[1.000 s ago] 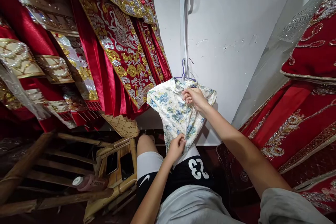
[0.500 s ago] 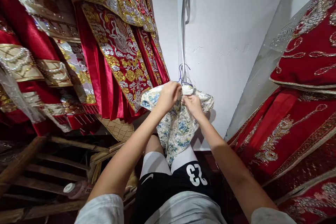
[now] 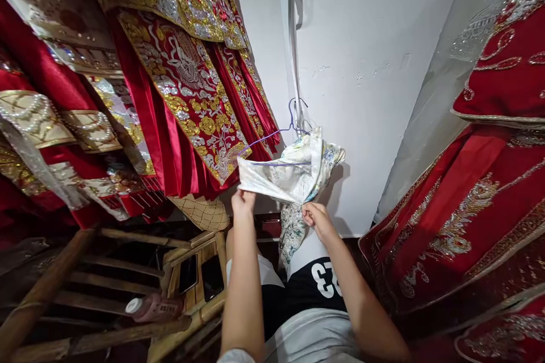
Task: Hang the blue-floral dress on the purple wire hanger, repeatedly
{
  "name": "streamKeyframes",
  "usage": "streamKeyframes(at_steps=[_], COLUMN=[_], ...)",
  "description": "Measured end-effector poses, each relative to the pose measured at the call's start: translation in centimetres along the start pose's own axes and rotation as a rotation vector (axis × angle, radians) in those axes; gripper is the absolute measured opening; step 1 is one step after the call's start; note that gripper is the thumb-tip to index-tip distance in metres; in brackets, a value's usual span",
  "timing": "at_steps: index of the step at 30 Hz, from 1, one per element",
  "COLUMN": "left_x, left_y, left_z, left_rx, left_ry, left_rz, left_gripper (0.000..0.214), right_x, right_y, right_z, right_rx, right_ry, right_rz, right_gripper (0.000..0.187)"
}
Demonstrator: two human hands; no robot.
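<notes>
Both hands grip the floral garment (image 3: 293,173) on its purple hanger (image 3: 272,136): left hand (image 3: 243,202) pinches the left edge, right hand (image 3: 315,216) pinches the near fold.

A glossy, satin-like floral garment (image 3: 293,173) hangs on a thin purple wire hanger (image 3: 272,136). Shiny red embroidered robes (image 3: 183,85) hang above a matt wooden chair (image 3: 128,272).

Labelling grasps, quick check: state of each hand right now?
Left hand: closed, gripping an edge of the floral garment.
Right hand: closed, pinching the same garment.
</notes>
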State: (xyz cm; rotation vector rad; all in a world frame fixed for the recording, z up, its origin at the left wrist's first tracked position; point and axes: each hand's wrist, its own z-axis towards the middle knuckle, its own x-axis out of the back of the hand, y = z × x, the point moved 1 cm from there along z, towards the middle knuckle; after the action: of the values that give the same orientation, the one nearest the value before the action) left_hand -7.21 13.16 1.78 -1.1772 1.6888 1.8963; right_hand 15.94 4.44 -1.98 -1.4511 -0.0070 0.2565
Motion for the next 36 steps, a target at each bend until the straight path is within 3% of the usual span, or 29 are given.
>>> streamKeyframes(at_steps=[5,7,9,12,15,17,20,24,27,29,31,32,34,36], left_x=[3.1,2.9,2.0,0.3,-1.4,-2.5,-4.4,-6.3,-6.6,-6.4,-6.3,-6.2,-6.0,-5.1], left_y=[-7.4,-8.5,-8.3,-6.5,-4.6,-3.8,-3.5,-3.8,-3.7,-3.2,-2.9,-3.1,-4.0,-5.4], left_z=[-5.1,-6.3,-7.1,-8.5,-10.7,-12.7,-15.7,-18.5,-19.0,-18.3,-16.9,-16.1,-14.5,-13.1], left_rx=[0.128,0.147,0.135,0.064,-0.021,-0.064,-0.124,-0.240,-0.322,-0.428,-0.531,-0.539,-0.428,-0.225], left_ry=[0.035,0.022,-0.031,-0.206,-0.457,-0.632,-0.892,-1.099,-1.122,-1.010,-0.914,-0.931,-1.076,-1.209], left_rz=[-0.057,-0.086,-0.117,-0.114,0.063,0.300,0.662,0.862,0.930,0.945,0.949,0.952,0.986,1.082], left_gripper=[0.035,0.027,0.016,0.008,0.019,0.025,0.026,0.029,0.027,0.025,0.035,0.043,0.062,0.080], right_x=[4.5,6.0,6.8,6.5,5.3,4.4,3.2,2.6,2.7,2.8,2.8,2.8,2.9,3.1], right_y=[-1.2,-1.4,-1.2,-0.7,-0.2,-0.2,-0.2,-0.5,-1.0,-1.6,-2.2,-2.6,-3.5,-4.8], right_z=[-1.3,-2.1,-2.5,-2.1,-1.0,-0.6,-0.7,-1.7,-2.1,-2.4,-2.9,-3.3,-4.0,-4.7], right_rx=[-0.224,-0.356,-0.428,-0.347,-0.102,0.038,0.091,0.077,0.021,-0.074,-0.182,-0.223,-0.254,-0.236], right_ry=[-0.315,-0.462,-0.543,-0.426,-0.050,0.114,0.037,-0.118,-0.116,-0.111,-0.124,-0.142,-0.189,-0.270], right_rz=[-0.258,-0.436,-0.542,-0.492,-0.348,-0.254,-0.064,0.206,0.302,0.375,0.367,0.322,0.212,0.105], right_gripper=[0.020,0.020,0.023,0.028,0.038,0.045,0.050,0.051,0.065,0.071,0.065,0.060,0.052,0.042])
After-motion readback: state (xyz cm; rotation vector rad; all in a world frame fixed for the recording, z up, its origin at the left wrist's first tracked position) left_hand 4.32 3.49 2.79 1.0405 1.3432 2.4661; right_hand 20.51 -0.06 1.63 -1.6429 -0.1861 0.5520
